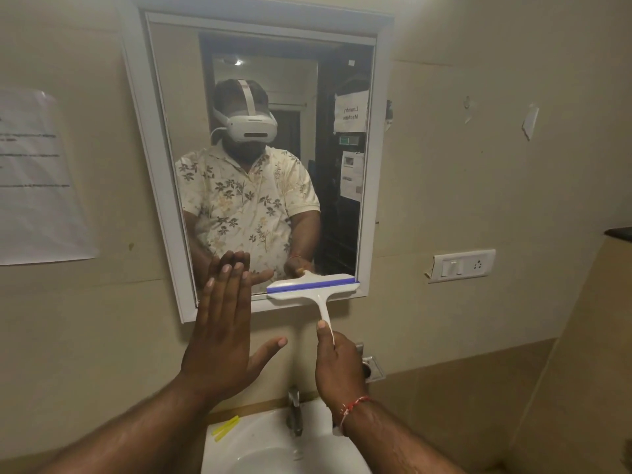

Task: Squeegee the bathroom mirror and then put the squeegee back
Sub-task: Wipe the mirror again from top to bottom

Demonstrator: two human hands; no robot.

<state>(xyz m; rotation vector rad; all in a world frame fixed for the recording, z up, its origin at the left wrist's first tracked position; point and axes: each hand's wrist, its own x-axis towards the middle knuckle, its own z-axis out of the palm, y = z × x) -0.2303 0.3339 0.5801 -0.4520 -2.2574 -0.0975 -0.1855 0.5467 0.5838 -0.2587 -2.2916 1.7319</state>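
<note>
Two bare forearms reach up from the bottom of the view over a white sink (239, 449), where a metal tap (294, 412) stands at the back rim and a couple of thin yellow sticks (225, 427) lie on the left ledge. The right hand (338, 364), with a red thread bracelet (354, 405) at the wrist, is wrapped closed around the lower end of the squeegee (313, 290) handle, thumb laid up along the stem. That handle runs nearly upright, leaning slightly to the left as it rises, and ends in the head, whose long axis lies across, close to level. The blade edge, marked by a blue strip, points upward and sits at the bottom of the mirror (260, 148), in the right half of the glass, with the right end of the head touching the white frame at the lower right corner. The white back of the head overlaps the bottom rail of the frame.

The left hand (222, 333) holds nothing: it is spread flat, fingers together and pointing up, thumb splayed to the right, with the fingertips over the lower left part of the glass; whether the palm presses on the surface I cannot tell.

On the beige wall, a paper notice (37, 179) hangs left of the mirror, and a switch plate with a socket (461, 265) sits to the right.
</note>
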